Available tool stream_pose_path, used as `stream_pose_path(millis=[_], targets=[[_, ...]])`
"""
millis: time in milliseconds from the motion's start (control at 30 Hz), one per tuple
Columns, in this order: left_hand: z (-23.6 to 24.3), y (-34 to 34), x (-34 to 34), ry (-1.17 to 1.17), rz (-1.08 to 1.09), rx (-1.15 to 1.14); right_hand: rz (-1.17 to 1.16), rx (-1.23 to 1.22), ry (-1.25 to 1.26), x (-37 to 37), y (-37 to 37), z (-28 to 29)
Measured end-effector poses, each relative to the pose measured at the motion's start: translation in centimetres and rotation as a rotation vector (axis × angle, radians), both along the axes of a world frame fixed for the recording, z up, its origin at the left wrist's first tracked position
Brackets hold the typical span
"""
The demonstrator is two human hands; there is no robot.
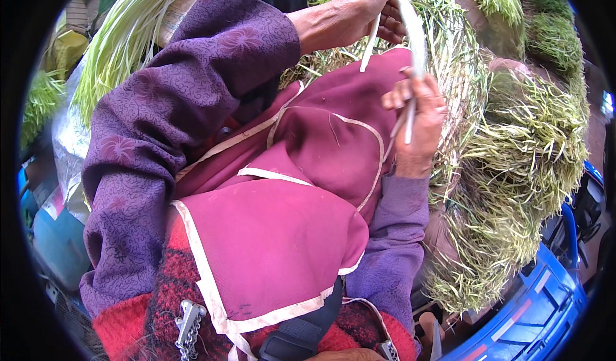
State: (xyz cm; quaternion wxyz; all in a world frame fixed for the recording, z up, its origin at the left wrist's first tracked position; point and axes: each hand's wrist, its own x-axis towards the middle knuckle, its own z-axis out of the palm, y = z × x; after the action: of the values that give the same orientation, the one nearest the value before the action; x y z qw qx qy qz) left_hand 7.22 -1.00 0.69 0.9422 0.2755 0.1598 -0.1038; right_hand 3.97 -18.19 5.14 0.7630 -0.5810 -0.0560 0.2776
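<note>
My left hand (353,17) is at the top centre, fingers curled on pale, whitish-green stalks (417,53), which hang down from it. Lower and to the right, my right hand (416,120) has its thumb and fingers closed on the lower part of these stalks, somewhat blurred. A magenta apron (276,239) with cream edging covers my lap below both hands, over a red-and-black checked garment (170,271). Behind my hands lies a broad heap of cut green stalks and leaves (455,123).
Long pale-green bunches (119,53) lie at the upper left beside silvery sheeting (67,143) and a teal container (61,232). More leafy bundles (526,143) are piled on the right. A blue vehicle body or bin (526,309) stands at the lower right.
</note>
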Motion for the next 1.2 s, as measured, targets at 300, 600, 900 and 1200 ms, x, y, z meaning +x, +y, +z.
stream_pose_path(millis=[300, 600, 900, 1200], targets=[[0.7, -1.0, -2.1, -0.034, -0.046, 0.2, -0.059, -0.231, -0.25, -1.4, 0.8, -0.7], [2.3, -1.7, -3.3, -0.117, -0.07, 0.242, 0.131, -0.368, -0.395, -1.4, 0.1, -0.2], [5.3, -1.1, -3.2, -0.268, 0.227, 0.139, -0.067, -1.034, -0.67, 13.3, -9.6, -5.4], [4.6, -0.9, -2.8, -0.186, -0.1, 0.007, -0.038, -1.658, -0.894, 19.0, -11.4, -9.6]])
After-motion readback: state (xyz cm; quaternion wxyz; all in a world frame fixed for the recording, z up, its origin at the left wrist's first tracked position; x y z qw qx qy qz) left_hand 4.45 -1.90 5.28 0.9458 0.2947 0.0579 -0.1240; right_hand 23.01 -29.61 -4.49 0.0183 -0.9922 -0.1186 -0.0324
